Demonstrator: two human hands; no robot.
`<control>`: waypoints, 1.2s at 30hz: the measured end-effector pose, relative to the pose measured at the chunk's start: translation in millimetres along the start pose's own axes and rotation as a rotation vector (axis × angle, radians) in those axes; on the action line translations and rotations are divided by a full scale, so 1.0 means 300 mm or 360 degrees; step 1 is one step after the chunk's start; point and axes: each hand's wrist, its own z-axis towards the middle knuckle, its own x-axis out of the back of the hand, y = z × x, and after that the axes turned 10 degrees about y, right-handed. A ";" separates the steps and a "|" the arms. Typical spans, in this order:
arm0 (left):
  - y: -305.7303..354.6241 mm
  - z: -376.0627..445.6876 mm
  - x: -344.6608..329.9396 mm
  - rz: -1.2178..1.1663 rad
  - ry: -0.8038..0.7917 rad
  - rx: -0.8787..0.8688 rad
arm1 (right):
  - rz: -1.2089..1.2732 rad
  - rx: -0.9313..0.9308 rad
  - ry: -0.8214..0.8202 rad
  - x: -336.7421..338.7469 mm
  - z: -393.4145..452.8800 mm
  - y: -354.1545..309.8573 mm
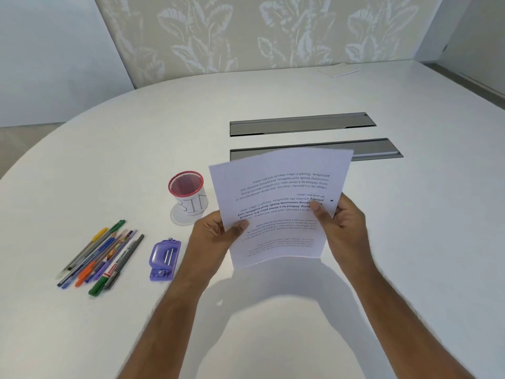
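Held up over the middle of the surface [410,242]: fanned printed sheets [284,187], at least two, exact count unclear. Gripped at 7 o'clock by the left hand [216,236] and at 4 o'clock by the right hand [344,225], fingers [240,228] curled round the edges. At 9 o'clock, one red mesh cup [187,192]. At 8 o'clock, one purple hole punch [164,259], then roughly nine pens [101,255]. At 12 o'clock, two grey slots [300,124].

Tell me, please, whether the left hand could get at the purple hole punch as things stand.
Probably yes. The hole punch lies beside the left hand, nothing between them. That hand grips the printed sheets, but the right hand holds them too, so it could let go.
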 end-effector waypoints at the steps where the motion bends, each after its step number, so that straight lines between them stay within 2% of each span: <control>1: -0.017 -0.006 -0.003 0.0030 0.0027 0.0045 | -0.0023 -0.0047 0.0007 0.001 -0.009 0.026; 5: -0.051 -0.023 -0.004 0.0077 0.0035 0.0064 | -0.0037 -0.0116 0.0011 -0.003 -0.041 0.075; 15: 0.017 0.009 -0.017 0.0020 0.0158 -0.0018 | -0.0082 0.0005 -0.0052 -0.006 -0.019 -0.013; 22: 0.049 0.001 -0.026 -0.0294 0.0242 -0.0020 | 0.0013 -0.0052 0.0113 0.018 0.003 -0.026; 26: 0.063 0.000 -0.020 -0.0543 0.0199 0.0007 | -0.0019 -0.0138 0.0238 0.028 0.009 0.008; 31: 0.065 -0.016 -0.034 -0.0844 0.0031 -0.0036 | 0.0333 -0.0488 0.0136 0.005 -0.015 0.044; 36: 0.024 -0.045 -0.068 -0.0997 0.0033 0.0096 | 0.0798 -0.0518 0.0009 -0.043 -0.056 0.040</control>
